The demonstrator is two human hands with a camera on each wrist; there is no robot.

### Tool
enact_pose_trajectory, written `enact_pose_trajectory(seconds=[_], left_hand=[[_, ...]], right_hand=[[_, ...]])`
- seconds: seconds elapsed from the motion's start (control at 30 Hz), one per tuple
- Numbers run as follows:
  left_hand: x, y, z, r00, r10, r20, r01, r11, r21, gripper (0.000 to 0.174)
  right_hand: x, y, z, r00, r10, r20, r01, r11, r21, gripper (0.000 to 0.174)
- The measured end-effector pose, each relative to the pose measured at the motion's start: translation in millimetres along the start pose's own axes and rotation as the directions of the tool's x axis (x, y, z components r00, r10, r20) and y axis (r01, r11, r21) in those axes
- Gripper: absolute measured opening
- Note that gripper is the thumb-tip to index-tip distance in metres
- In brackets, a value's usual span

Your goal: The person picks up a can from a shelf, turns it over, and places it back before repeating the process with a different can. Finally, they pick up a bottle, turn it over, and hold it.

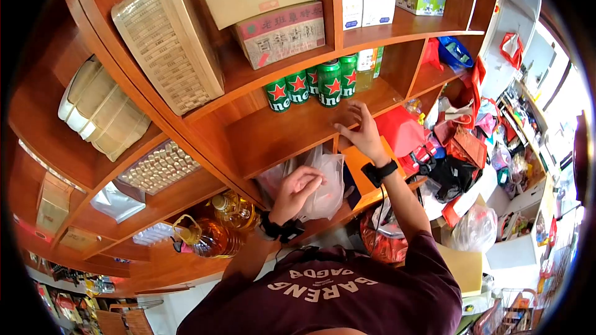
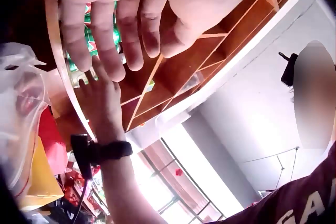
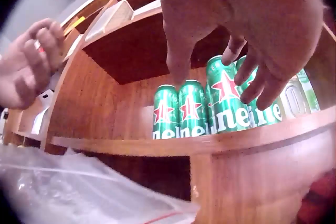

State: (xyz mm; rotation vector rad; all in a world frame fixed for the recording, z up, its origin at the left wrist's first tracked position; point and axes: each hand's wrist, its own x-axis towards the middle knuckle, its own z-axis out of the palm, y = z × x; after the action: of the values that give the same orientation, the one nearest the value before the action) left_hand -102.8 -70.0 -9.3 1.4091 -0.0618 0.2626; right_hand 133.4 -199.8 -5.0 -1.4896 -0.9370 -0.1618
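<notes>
Several green beer cans (image 1: 329, 84) with red stars stand upright in a group on the middle shelf (image 1: 279, 133). Just in front of them my right hand (image 1: 363, 130) is raised, its thumb and fingers spread apart and nothing held. From the right wrist view, its fingers overlap the cans (image 3: 228, 98) on the right of the group. Lower and further left, my left hand (image 1: 298, 192) hangs with loosely bent fingers and an empty palm. A clear plastic bag (image 1: 329, 177) lies behind it, below the shelf edge.
Cardboard boxes (image 1: 282, 34) and a woven basket (image 1: 171, 43) fill the shelf above. Bottles stand right of the cans. Large oil jugs (image 1: 211, 239) sit low on the left. An orange box (image 1: 366, 177) and piled bags (image 1: 456, 167) lie to the right.
</notes>
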Motion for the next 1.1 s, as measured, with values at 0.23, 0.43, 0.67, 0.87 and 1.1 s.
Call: enact_pose_trajectory(seconds=[0.23,0.43,0.67,0.87,1.1], left_hand=[[-26,-9,-14,0.974,0.012,-0.226,0.022,0.988,0.15,0.016],[-56,-19,-13,0.933,-0.012,-0.36,0.063,0.99,0.13,0.018],[-76,-27,-5,0.895,-0.036,-0.444,0.105,0.986,0.131,0.018],[-79,-36,-15,0.911,0.017,-0.413,0.057,0.984,0.166,0.016],[-79,-38,-12,0.908,0.017,-0.419,0.06,0.984,0.169,0.017]], right_hand=[[62,23,7,0.995,-0.031,-0.1,0.025,0.998,-0.063,0.065],[66,27,25,0.987,-0.015,-0.158,-0.014,0.983,-0.183,0.07],[71,20,37,0.988,-0.053,-0.147,0.005,0.952,-0.307,0.074],[70,7,45,0.993,0.009,-0.12,-0.049,0.942,-0.331,0.071],[61,5,44,0.991,-0.015,-0.133,-0.024,0.956,-0.291,0.069]])
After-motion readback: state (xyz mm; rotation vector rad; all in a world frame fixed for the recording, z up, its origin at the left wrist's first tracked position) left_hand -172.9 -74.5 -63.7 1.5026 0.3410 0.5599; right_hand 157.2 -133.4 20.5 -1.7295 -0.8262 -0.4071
